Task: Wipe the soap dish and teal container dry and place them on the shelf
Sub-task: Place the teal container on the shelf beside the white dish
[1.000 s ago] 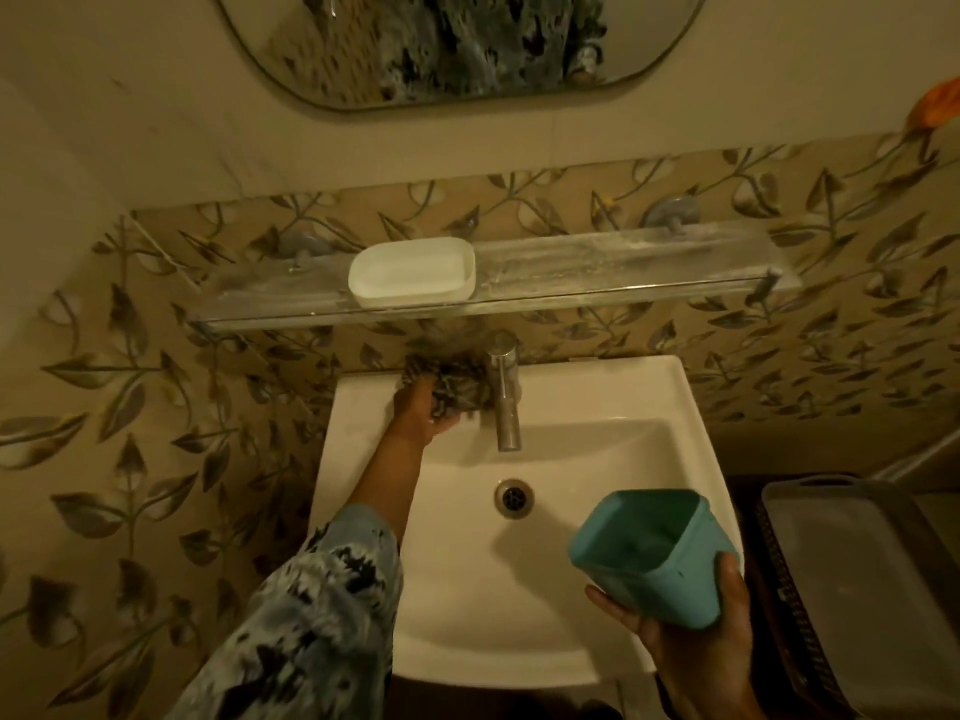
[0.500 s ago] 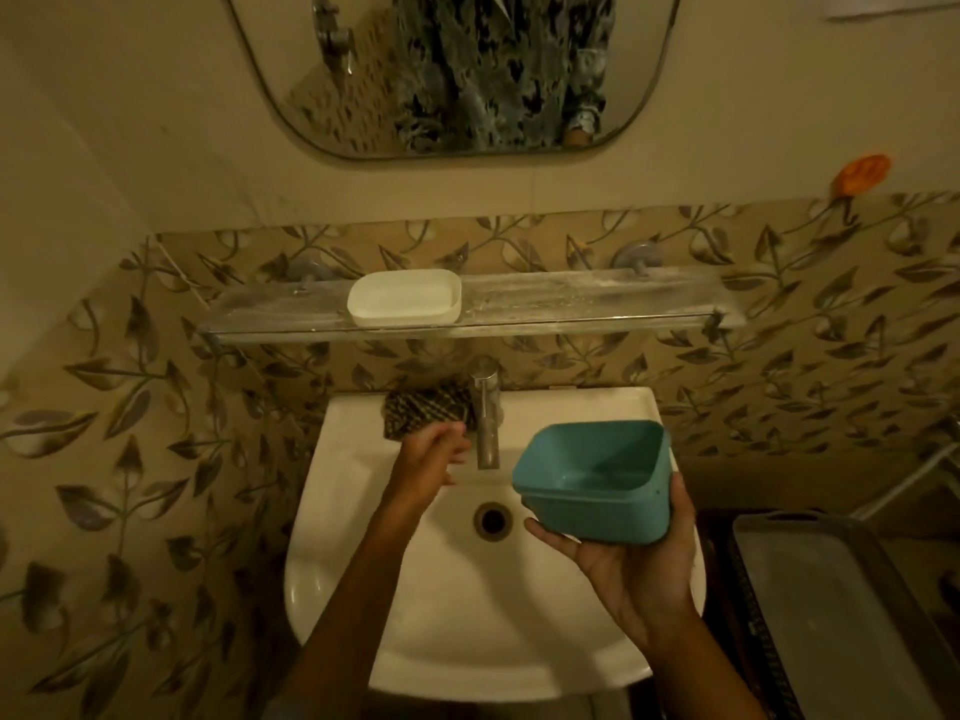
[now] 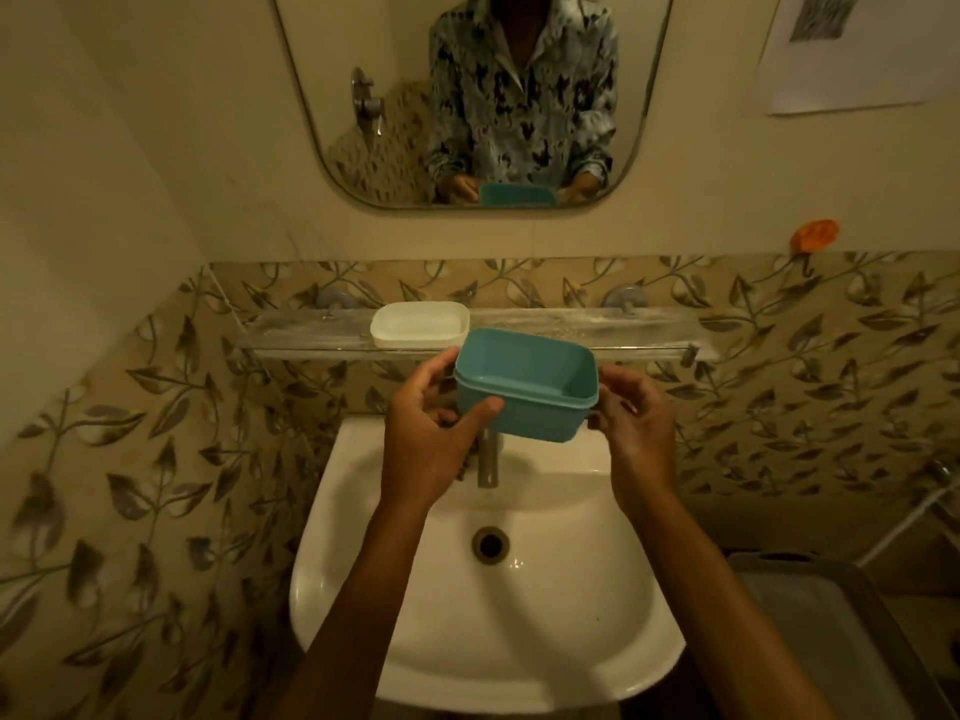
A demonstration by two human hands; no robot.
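Tiles (image 3: 156, 433) with a leaf print cover the wall around us. Above them hangs a mirror (image 3: 332, 96), where we see our patterned shirt and both hands on the teal box. White sink (image 3: 363, 589) sits below, right in front of us. A long clear shelf (image 3: 623, 330) runs across the tiles between sink and mirror. A grey tray (image 3: 831, 641) shows at the lower right, partly cut off.

We hold the teal container (image 3: 524, 387) in the air, upright with its mouth up and tipped slightly toward us. It is above the tap, just in front of the shelf edge and not resting on it. From this view it overlaps the right corner of the soap dish; we cannot tell if they touch.

Our left hand (image 3: 426, 439) grips the left end, thumb laid across the front wall, fingers curled round the side. Our right hand (image 3: 636, 428) grips the right end, fingers bent under the rim.

The white soap dish (image 3: 418, 324) sits flat on the shelf, left of middle. The metal tap (image 3: 488, 462) pokes out under the container, and the drain (image 3: 489, 544) is below it in the basin.
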